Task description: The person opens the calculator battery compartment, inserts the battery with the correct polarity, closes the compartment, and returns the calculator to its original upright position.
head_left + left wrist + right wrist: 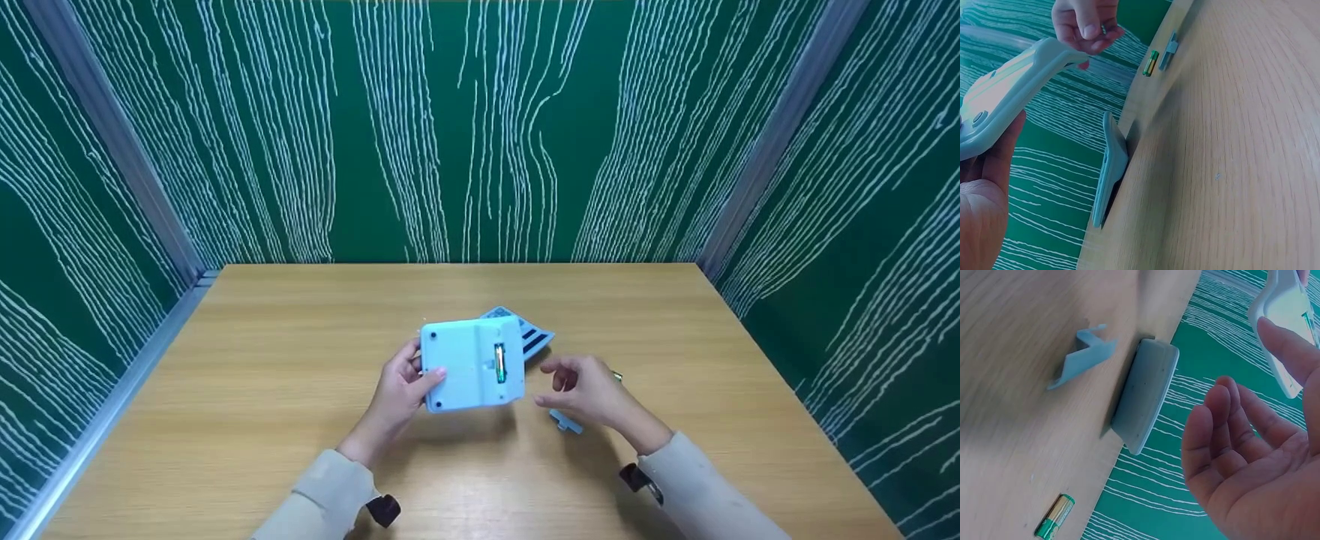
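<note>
My left hand (pixel 401 390) grips a light-blue device (pixel 454 367) by its left edge, thumb on the underside that faces me. One green and gold battery (pixel 500 363) sits in its uncovered compartment. Just right of the device hovers my right hand (pixel 589 390), fingers loosely bent and apart from the thumb, with nothing visible between them. Under that hand a small light-blue battery cover (pixel 1084 357) lies on the table. A loose battery (pixel 1055 517) rests nearby, mostly hidden by the right hand in the head view.
Behind the held device, a second light-blue, wedge-shaped item (pixel 536 341) with dark bars stands on the wooden table (pixel 262 412). Green walls (pixel 525 150) with white wavy lines enclose the table's back and sides.
</note>
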A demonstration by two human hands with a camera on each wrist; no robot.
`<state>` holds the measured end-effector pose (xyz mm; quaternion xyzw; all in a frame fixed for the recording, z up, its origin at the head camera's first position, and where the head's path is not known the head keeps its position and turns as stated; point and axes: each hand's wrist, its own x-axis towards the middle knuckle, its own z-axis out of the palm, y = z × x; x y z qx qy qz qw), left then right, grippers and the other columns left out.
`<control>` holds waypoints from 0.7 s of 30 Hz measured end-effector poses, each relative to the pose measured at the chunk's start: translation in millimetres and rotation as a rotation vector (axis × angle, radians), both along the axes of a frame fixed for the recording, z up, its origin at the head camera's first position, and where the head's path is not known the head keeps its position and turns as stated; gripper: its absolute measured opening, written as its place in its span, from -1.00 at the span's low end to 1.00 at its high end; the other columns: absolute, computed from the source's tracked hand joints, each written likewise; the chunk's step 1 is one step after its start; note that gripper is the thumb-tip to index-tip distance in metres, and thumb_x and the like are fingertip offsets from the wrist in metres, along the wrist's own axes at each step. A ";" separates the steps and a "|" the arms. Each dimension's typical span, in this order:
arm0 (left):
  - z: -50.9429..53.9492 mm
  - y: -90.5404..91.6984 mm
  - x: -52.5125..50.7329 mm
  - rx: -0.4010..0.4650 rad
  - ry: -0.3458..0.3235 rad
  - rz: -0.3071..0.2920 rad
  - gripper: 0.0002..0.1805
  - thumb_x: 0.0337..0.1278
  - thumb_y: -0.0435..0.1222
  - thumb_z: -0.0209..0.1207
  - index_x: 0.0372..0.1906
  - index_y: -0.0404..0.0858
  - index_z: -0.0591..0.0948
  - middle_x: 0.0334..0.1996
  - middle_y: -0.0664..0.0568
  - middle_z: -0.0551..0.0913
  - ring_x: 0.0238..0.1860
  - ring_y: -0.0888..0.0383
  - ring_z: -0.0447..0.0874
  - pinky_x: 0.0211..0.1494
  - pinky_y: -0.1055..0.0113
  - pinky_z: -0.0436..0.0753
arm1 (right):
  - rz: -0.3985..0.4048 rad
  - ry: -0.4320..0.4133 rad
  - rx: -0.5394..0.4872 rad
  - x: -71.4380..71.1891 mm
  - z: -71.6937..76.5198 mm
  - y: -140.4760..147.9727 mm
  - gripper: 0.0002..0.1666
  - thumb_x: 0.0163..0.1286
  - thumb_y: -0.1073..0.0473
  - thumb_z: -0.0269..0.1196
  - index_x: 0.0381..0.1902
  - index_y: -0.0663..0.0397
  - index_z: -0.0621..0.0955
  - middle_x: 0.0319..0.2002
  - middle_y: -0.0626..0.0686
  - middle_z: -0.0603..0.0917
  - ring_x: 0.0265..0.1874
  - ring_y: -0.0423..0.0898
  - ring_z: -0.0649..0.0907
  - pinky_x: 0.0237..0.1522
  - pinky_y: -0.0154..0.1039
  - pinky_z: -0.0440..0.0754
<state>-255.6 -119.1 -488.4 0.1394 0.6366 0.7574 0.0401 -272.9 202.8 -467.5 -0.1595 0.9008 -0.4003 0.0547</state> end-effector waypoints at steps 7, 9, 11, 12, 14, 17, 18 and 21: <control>0.1 -0.7 0.3 -0.002 -0.008 0.001 -0.30 0.56 -0.39 0.22 0.62 -0.43 0.24 0.34 -0.40 0.61 0.28 -0.14 0.76 0.29 -0.11 0.78 | -0.006 -0.033 0.040 1.5 -2.7 2.9 -0.43 0.30 0.13 0.62 0.18 0.30 0.72 -0.30 0.02 0.67 -0.31 -0.08 0.58 -0.36 -0.34 0.55; -0.1 -1.0 0.5 -0.003 -0.008 0.001 -0.31 0.57 -0.39 0.22 0.62 -0.43 0.24 0.34 -0.40 0.61 0.29 -0.14 0.75 0.30 -0.11 0.77 | -0.009 -0.037 0.058 0.9 -3.7 3.3 -0.44 0.30 0.15 0.61 0.16 0.30 0.73 -0.29 0.02 0.68 -0.31 -0.08 0.59 -0.35 -0.34 0.55; 0.2 -1.1 0.9 -0.007 -0.009 0.003 -0.31 0.57 -0.39 0.21 0.62 -0.43 0.24 0.35 -0.41 0.61 0.30 -0.17 0.74 0.31 -0.11 0.76 | -0.014 -0.046 0.075 0.7 -4.9 3.9 -0.45 0.30 0.16 0.60 0.16 0.31 0.73 -0.29 0.02 0.68 -0.30 -0.09 0.59 -0.33 -0.34 0.56; 0.1 -1.2 1.0 -0.009 -0.008 0.003 -0.31 0.57 -0.38 0.21 0.63 -0.43 0.24 0.36 -0.41 0.60 0.31 -0.18 0.74 0.31 -0.12 0.76 | -0.017 -0.051 0.084 0.4 -5.8 4.4 -0.46 0.30 0.16 0.60 0.16 0.31 0.73 -0.28 0.02 0.69 -0.30 -0.09 0.60 -0.33 -0.33 0.56; 0.0 -1.2 1.3 -0.015 -0.008 0.005 -0.30 0.58 -0.37 0.21 0.63 -0.42 0.23 0.38 -0.41 0.59 0.33 -0.20 0.72 0.32 -0.13 0.75 | -0.020 -0.065 0.099 0.1 -7.8 5.8 -0.45 0.31 0.16 0.59 0.18 0.31 0.73 -0.26 0.03 0.69 -0.29 -0.08 0.60 -0.32 -0.32 0.56; -0.1 -1.1 1.4 -0.020 -0.010 0.009 -0.30 0.58 -0.37 0.22 0.64 -0.42 0.23 0.38 -0.41 0.58 0.34 -0.21 0.71 0.33 -0.14 0.74 | -0.019 -0.084 0.107 -0.8 -11.0 8.4 -0.44 0.32 0.15 0.59 0.19 0.32 0.72 -0.26 0.04 0.69 -0.30 -0.08 0.59 -0.33 -0.30 0.57; -0.2 -1.1 1.5 -0.019 -0.011 0.011 -0.30 0.58 -0.37 0.22 0.64 -0.42 0.23 0.38 -0.40 0.59 0.34 -0.20 0.71 0.33 -0.13 0.74 | -0.015 -0.086 0.108 -1.3 -12.5 9.5 -0.44 0.31 0.15 0.59 0.18 0.32 0.72 -0.26 0.04 0.68 -0.31 -0.08 0.59 -0.33 -0.29 0.57; -0.4 -0.7 0.9 -0.005 -0.009 0.014 -0.31 0.55 -0.41 0.21 0.62 -0.45 0.24 0.34 -0.41 0.62 0.30 -0.17 0.74 0.31 -0.12 0.77 | 0.024 -0.051 0.111 -3.1 -16.6 12.9 -0.43 0.28 0.17 0.59 0.15 0.40 0.72 -0.29 0.05 0.69 -0.33 -0.10 0.59 -0.34 -0.29 0.57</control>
